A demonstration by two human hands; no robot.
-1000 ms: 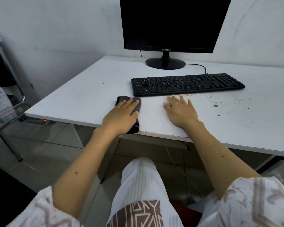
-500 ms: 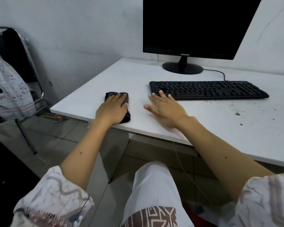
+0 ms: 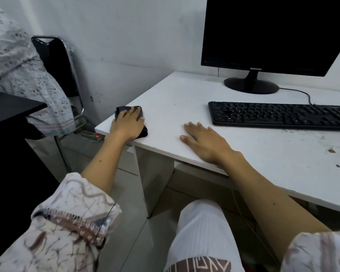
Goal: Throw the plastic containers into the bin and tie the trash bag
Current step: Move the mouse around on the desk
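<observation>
Resting hands (image 3: 202,142) on white desk (image 3: 185,99)

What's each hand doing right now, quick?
Left hand: open, fingers flat on the dark cloth at the desk corner.
Right hand: open, flat on the desk, holding nothing.

Dim, even indoor light; soft blur, wide-angle bending at edges.

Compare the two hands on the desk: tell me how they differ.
The left hand rests on a dark grey cloth at the desk's corner; the right hand lies on bare desk. The left hand's fingers stay together; the right hand's are spread. Both lie flat, palms down.
</observation>
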